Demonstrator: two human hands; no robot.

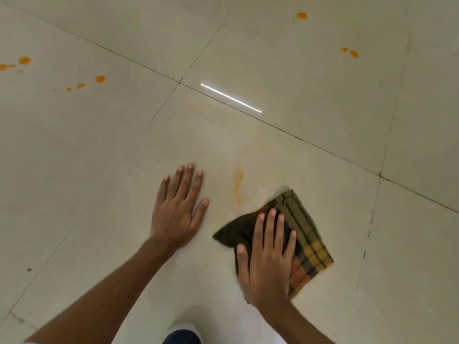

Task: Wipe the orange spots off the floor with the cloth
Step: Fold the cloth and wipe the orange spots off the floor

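The right hand (267,254) lies flat and open on top of the cloth (301,234), pressing it down on the floor (323,120). It is not gripping the cloth, just pushing on it. The left hand (180,209) is open too, fingers spread, flat on the floor and holding nothing. It looks like it props the person up.

Between the two hands, a bit ahead of the fingertips, is an orange smear (238,181). The cloth sits just beside it, to the right and not on it. To clean it well, I think the right hand should press hard and slide the cloth left and forward over the smear, then rub back and forth.

More orange spots (100,79) wait far ahead of the left hand. Others (354,53) sit far ahead of the right hand.
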